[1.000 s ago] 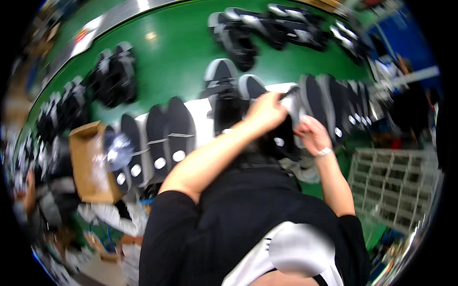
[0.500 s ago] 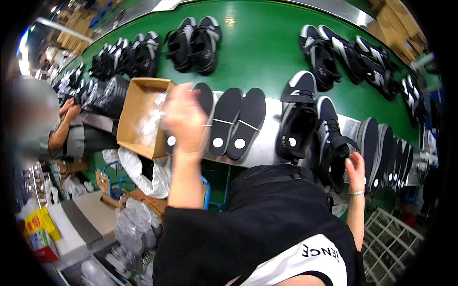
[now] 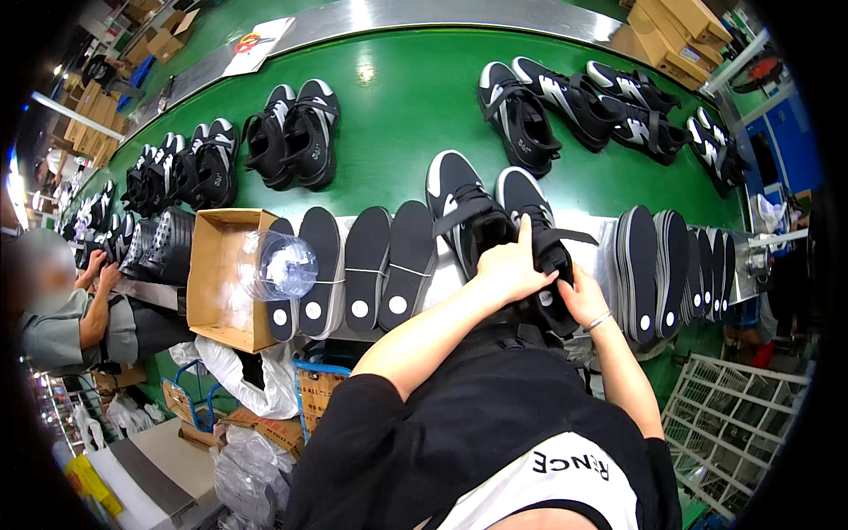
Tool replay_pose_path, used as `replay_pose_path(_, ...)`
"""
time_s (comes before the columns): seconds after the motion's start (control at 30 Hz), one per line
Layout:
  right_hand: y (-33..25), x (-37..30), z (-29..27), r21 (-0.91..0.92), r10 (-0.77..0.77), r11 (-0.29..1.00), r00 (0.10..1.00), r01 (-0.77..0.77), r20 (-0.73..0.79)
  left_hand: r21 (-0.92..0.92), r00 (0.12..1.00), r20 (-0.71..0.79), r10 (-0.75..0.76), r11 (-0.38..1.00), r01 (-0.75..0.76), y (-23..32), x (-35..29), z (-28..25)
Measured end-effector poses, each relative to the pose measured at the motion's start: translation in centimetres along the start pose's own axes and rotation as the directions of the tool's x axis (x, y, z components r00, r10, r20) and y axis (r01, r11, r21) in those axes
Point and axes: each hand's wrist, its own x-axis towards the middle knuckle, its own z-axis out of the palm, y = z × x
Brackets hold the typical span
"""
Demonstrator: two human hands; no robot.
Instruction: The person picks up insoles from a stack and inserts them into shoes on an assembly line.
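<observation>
Two black sneakers with grey-white toes stand side by side in front of me. Both my hands are at the opening of the right-hand sneaker (image 3: 521, 188). My left hand (image 3: 512, 268) lies over the side of that opening, its index finger stretched toward the laces and its thumb at the rim. On the other side, my right hand (image 3: 583, 296) grips near the heel. A white round sticker shows inside the shoe between my hands. Whether the left fingers hold anything small is hidden. The other sneaker (image 3: 453, 190) touches it on the left, its strap hanging loose.
Stacks of black insoles (image 3: 411, 256) lie to the left, more insole stacks (image 3: 636, 265) to the right. A clear plastic tub (image 3: 296, 265) sits by a cardboard box (image 3: 231, 215). Paired sneakers (image 3: 314, 132) line the green table (image 3: 389, 106). A co-worker (image 3: 66, 314) is at far left.
My left hand has come from beside the cardboard box to the right-hand sneaker. My right hand has closed in on its heel. The clear tub now shows. The view has shifted.
</observation>
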Motion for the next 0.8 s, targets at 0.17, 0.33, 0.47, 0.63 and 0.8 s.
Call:
replay_pose_path(0.17, 1.8, -0.7, -1.1, 0.357, 0.099, 0.929, 0.995, -0.098, 0.016, -0.031, 0.999, -0.025, 0.022, 0.999, -0.023, -0.5, 0.5, 0.5)
replay_pose_path(0.33, 3.5, 1.4, -3.5, 0.515, 0.234, 0.844, 0.967, -0.153, -0.097, -0.109, 0.955, -0.296, 0.036, 0.991, -0.071, 0.0, -1.1, -6.0)
replay_pose_path(0.47, 3.3, 3.9, -3.4, 0.405, 0.185, 0.903, 0.981, -0.145, -0.061, -0.087, 0.867, -0.496, 0.056, 0.99, -0.114, -4.1, 3.4, -11.8)
replay_pose_path(0.63, 0.2, 9.3, -3.1, 0.027, -0.022, 0.999, 0.994, 0.025, -0.109, 0.061, 0.859, -0.502, -0.103, 0.986, 0.154, -13.0, 9.8, -15.5)
replay_pose_path(0.8, -1.9, 15.7, -2.0, -0.354, -0.264, 0.92, 0.933, 0.167, -0.245, 0.131, 0.708, -0.706, 0.037, 0.988, 0.08, -12.9, 9.9, -12.9)
